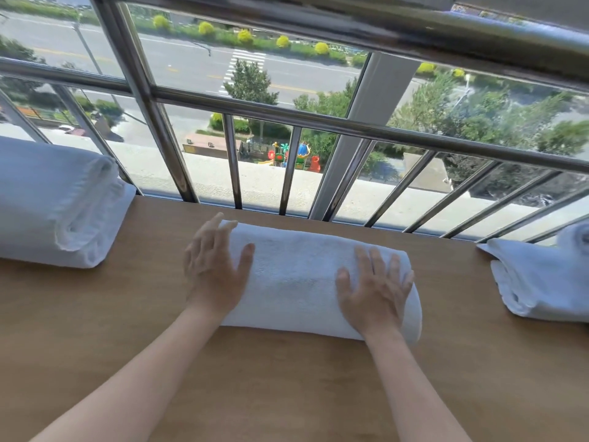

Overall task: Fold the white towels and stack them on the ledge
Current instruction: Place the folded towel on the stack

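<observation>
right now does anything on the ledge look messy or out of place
The right towel is loosely bunched, one corner poking out sideways; the middle towel and left towel look tidy.

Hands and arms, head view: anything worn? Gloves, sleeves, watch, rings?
Nothing worn that shows. Left hand and right hand: no gloves. Left forearm and right forearm: bare to the frame's bottom edge, no sleeves, watch or bracelet. No rings show, though the left hand is slightly blurred.
</observation>
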{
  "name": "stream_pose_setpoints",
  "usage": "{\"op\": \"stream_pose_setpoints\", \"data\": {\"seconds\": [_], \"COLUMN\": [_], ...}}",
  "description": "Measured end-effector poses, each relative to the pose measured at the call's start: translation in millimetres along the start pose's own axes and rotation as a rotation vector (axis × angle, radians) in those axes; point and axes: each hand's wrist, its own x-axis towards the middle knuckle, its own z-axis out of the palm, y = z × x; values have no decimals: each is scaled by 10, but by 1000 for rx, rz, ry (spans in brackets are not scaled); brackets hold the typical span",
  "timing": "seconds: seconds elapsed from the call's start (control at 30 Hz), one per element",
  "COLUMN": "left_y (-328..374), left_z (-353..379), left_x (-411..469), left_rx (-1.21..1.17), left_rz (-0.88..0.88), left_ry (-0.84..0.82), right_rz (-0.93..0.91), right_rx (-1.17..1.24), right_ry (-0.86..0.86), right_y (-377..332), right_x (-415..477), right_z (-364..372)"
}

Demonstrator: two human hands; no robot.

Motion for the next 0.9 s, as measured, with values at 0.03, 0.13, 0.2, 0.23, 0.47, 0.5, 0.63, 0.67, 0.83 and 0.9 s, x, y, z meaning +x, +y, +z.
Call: {"op": "stream_pose_setpoints", "data": {"seconds": [0.03, 0.13, 0.2, 0.23, 0.47, 0.5, 0.63, 0.67, 0.83, 0.9], "left_y": [107, 360, 430, 437, 423, 440, 421, 383, 189, 105], "left_z": [33, 196, 303, 354, 504, 491, 325, 277, 141, 122], "left_x": [-43, -150, -161, -154, -67, -37, -82, -120, -256, -325], "left_rx": [25, 144, 251, 290, 380, 383, 373, 383, 390, 381], "left_rz": [90, 306, 359, 357, 306, 308, 324, 318, 291, 288], "left_ry": [-72, -294, -396, -429, -532, -556, -620, -620, -550, -503], "right_rz": [-2, 1, -8, -12, -33, -31, 10, 30, -164, -184], "right_rx": [-18, -28, -34, -37, 7, 14, -8, -21, 14, 32], "right_ry": [-13, -72, -82, -81, -83, -102, -178, -160, -56, -94], "right_y": [-23, -28, -17, -11, 12, 13, 1, -19, -343, -483], "right_x": [27, 105, 137, 156, 238, 255, 187, 136, -166, -264], "right_z": [4, 18, 48, 62, 149, 129, 34, 17, 22, 108]}}
